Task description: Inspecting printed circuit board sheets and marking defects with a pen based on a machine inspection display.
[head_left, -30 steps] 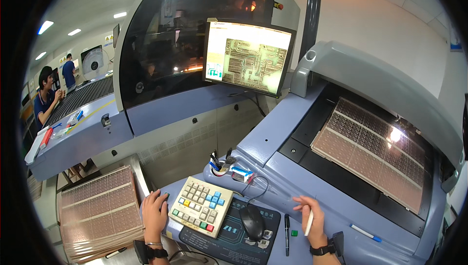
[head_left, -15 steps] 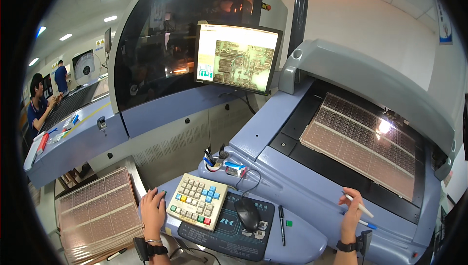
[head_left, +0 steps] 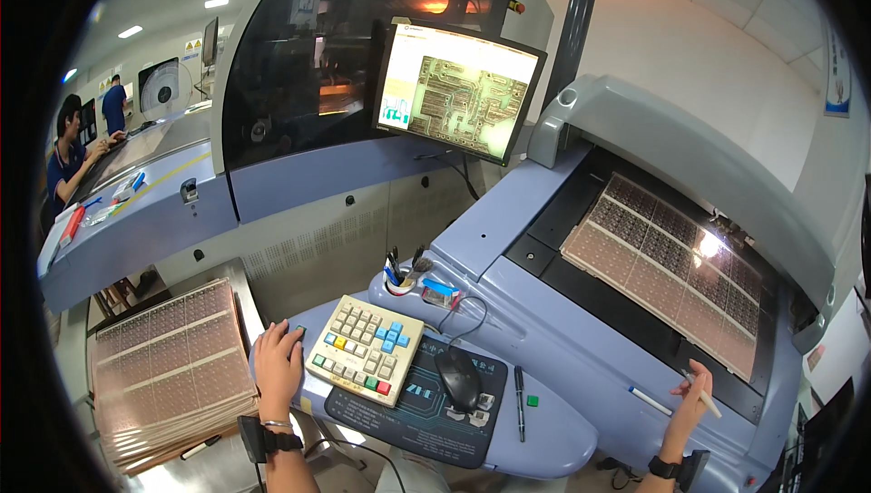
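At near right, the right hand [head_left: 691, 400] pinches a white pen [head_left: 706, 398] angled toward the copper panel [head_left: 679, 266] just beyond it, while the left hand [head_left: 278, 361], fingers spread and holding nothing, rests beside the keypad [head_left: 365, 361].

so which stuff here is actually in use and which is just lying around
In use: left hand beside the keypad; right hand holding a white pen at the panel on the bed.

Lying about: mouse, black pen, pen cup, panel stack.
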`<state>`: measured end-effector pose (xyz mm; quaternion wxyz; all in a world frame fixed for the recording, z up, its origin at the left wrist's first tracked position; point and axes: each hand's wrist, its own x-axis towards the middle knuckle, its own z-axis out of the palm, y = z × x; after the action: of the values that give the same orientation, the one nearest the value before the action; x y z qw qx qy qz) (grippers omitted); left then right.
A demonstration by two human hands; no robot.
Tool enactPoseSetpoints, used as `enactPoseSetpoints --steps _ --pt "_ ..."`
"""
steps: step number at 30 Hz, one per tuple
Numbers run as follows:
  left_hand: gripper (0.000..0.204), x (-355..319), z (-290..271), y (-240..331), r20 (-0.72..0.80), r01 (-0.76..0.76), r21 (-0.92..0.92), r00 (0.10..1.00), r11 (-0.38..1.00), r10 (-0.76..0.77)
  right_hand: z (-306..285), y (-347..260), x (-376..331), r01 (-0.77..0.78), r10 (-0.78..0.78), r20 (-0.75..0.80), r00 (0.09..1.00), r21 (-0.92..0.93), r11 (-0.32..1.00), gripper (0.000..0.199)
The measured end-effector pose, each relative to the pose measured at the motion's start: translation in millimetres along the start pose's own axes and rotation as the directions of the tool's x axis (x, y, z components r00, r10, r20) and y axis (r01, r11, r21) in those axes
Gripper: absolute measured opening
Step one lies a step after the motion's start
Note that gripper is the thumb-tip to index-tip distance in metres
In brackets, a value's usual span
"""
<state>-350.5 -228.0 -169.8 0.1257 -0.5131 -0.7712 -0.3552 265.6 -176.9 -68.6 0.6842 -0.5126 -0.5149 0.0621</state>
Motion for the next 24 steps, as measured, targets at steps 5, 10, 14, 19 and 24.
enactPoseSetpoints --steps 5,10,14,19,24 --pt "0.024 0 0 0 0.002 0.008 -0.004 1.0 1.0 -0.008 -23 6 10 0.031 -0.032 -0.05 0.998 -0.025 0.999 0.03" --pt "0.024 2 -2 2 0.011 0.012 -0.007 1.0 1.0 -0.012 -48 1 19 0.084 -0.093 -0.107 0.99 -0.079 0.993 0.023" --pt "0.024 2 3 -1 0.048 0.027 -0.017 0.999 0.999 -0.026 -70 1 30 0.104 -0.122 -0.122 0.985 -0.144 0.984 0.018" --pt "0.025 0 0 -2 0.076 0.047 -0.014 0.996 0.999 -0.046 -91 -18 31 0.119 -0.149 -0.169 0.974 -0.178 0.977 0.017" --pt "0.025 1 -1 1 0.085 0.054 -0.005 0.995 0.999 -0.054 -110 -19 28 0.113 -0.166 -0.222 0.961 -0.234 0.966 0.018"
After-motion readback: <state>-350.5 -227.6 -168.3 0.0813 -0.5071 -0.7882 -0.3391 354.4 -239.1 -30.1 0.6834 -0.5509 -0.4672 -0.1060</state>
